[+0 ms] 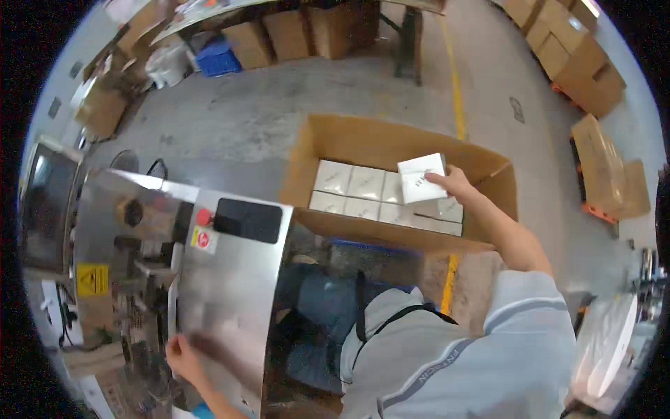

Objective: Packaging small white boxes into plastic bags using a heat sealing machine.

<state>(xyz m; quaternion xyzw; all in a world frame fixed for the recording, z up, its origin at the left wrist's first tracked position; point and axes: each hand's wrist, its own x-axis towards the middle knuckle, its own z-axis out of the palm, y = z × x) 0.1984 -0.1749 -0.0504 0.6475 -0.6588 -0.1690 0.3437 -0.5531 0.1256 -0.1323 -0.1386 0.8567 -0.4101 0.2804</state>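
My right hand (455,183) is closed on the right side of a small white box (421,179) with dark lettering on its top. That box is tilted above a large open cardboard carton (391,131). Rows of similar white boxes (363,183) lie inside the carton, and the held one hides some of them. On the left, my left hand (183,357) is at the edge of a steel machine table (230,293), beside a pale upright rail (173,307). Its fingers are curled together, and whatever they may hold is hidden.
A red button (204,217) and a black panel (248,220) sit on the machine top. A clear guard with a yellow warning label (93,279) covers the mechanism at left. Stacked cartons (579,63) stand far right. Behind are a workbench and a blue crate (218,57).
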